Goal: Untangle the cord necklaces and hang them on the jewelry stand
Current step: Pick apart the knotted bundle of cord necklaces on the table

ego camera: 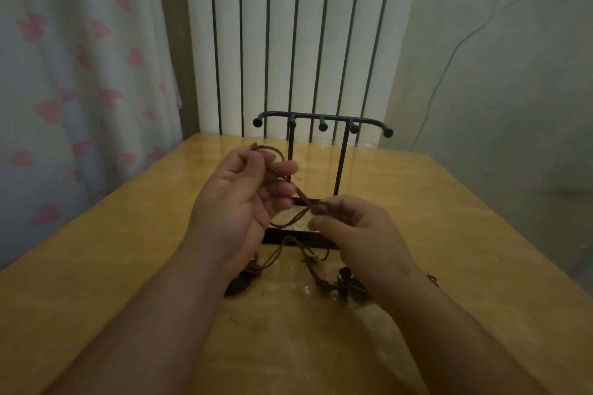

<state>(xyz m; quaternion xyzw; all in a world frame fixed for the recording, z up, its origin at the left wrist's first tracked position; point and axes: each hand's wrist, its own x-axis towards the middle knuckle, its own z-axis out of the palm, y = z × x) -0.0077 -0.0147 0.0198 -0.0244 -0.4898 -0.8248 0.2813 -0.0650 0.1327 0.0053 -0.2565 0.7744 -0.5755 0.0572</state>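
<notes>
Two hands, left hand (237, 202) and right hand (356, 231), pinching a cord necklace (303, 197) before the jewelry stand (322, 127), glossy wooden counter (449, 234), radiator (279, 42) behind

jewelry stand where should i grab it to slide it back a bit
Grip the jewelry stand by its right upright post, coming from the right. That thin vertical rod is bare and clear, while the left post sits behind the left hand and the cord.
</notes>
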